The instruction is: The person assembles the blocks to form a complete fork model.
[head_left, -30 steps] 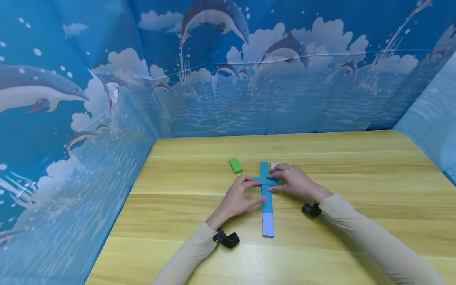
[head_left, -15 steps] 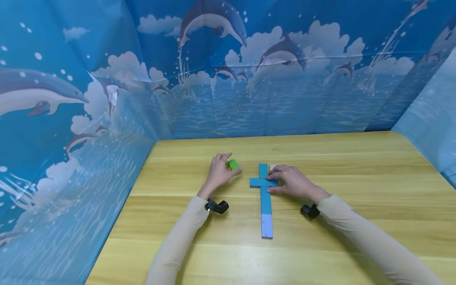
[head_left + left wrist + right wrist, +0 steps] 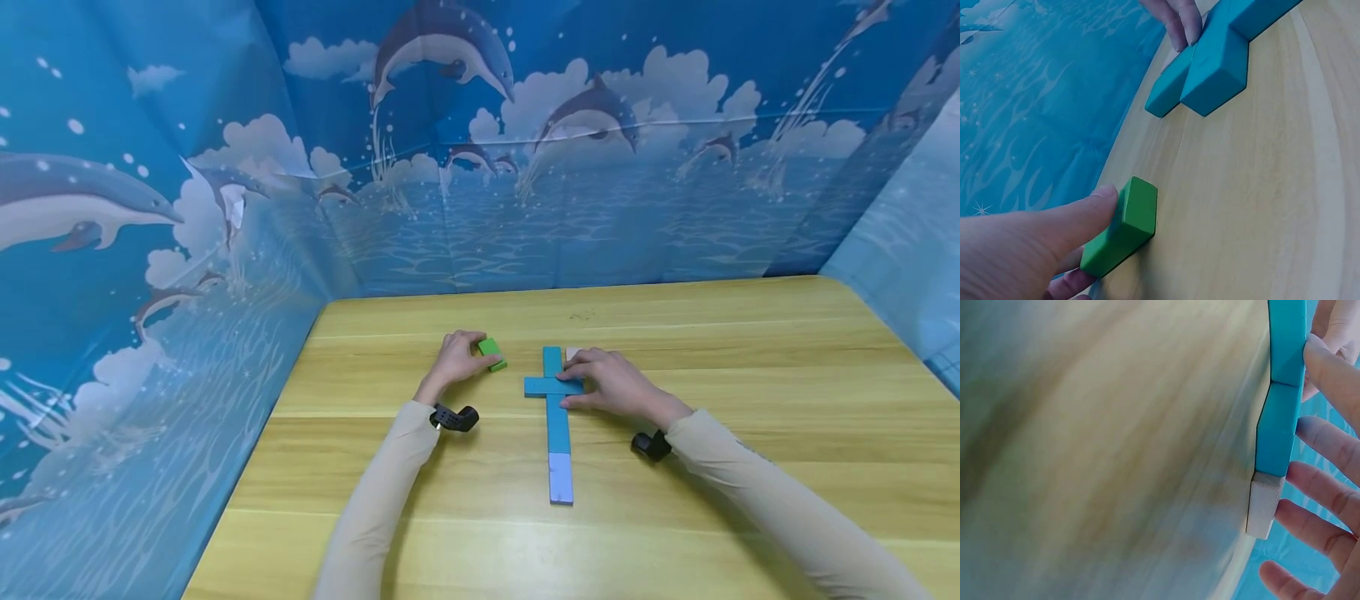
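At the left of the blocks, my left hand [image 3: 459, 357] pinches a green block [image 3: 491, 353] between thumb and fingers; the left wrist view shows the thumb along its side. Several blue blocks [image 3: 558, 423] lie in a cross, with a lavender block [image 3: 561, 478] at the near end. My right hand [image 3: 617, 383] rests over the right end of the cross. In the right wrist view its spread fingers [image 3: 1329, 440] touch the blue blocks' tops, and a pale block [image 3: 1264, 505] sits beside them. Part of the pale block is hidden in the head view.
The wooden table [image 3: 675, 333] runs back to a dolphin-print curtain [image 3: 480, 225]. More curtain hangs at the left and right sides. A black wrist camera [image 3: 454, 418] sits on the left wrist, another black camera [image 3: 651, 446] on the right.
My left hand has left the blue cross, moved left and away from me, and closed on the green block, which has turned slightly. My right hand stays at the cross.
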{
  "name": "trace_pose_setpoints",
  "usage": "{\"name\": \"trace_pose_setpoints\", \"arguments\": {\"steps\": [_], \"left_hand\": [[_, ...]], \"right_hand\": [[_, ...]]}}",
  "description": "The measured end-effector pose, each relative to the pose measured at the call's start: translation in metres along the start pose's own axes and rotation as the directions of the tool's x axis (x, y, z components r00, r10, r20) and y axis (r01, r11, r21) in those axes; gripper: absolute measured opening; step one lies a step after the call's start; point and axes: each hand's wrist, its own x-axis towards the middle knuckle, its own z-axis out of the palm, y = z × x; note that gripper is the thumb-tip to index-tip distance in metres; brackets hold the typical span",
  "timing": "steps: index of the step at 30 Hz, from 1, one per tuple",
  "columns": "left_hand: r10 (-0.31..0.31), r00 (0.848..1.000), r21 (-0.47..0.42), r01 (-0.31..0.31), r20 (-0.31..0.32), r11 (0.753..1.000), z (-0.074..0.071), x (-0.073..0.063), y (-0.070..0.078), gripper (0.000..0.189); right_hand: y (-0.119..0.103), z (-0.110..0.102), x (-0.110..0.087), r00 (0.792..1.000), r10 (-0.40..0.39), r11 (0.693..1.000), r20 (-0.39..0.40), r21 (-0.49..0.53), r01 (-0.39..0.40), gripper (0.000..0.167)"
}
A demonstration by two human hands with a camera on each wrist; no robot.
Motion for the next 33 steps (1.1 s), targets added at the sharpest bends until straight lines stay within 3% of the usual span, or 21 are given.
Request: {"name": "trace_pose_setpoints", "arguments": {"steps": [8, 15, 22, 33], "left_hand": [[-0.033, 0.999, -0.007, 0.032, -0.025, 0.999, 0.004, 0.001, -0.002, 0.055], [0.002, 0.998, -0.055, -0.006, -0.059, 0.998, 0.009, 0.003, -0.002, 0.054], [0.010, 0.997, -0.178, -0.023, -0.072, 0.984, 0.012, 0.007, -0.002, 0.052], [-0.052, 0.994, -0.336, 0.016, -0.100, 0.942, 0.018, 0.010, 0.002, 0.047]], "right_hand": [[-0.001, -0.001, 0.000, 1.000, 0.000, 1.000, -0.001, -0.001, 0.000, 0.046], [-0.001, -0.002, -0.002, 1.000, 0.011, 1.000, 0.001, 0.008, -0.011, 0.046], [0.000, 0.000, -0.001, 1.000, 0.016, 1.000, 0.001, 0.006, -0.016, 0.046], [0.001, 0.002, 0.000, 1.000, 0.014, 1.000, -0.003, 0.014, -0.014, 0.047]]}}
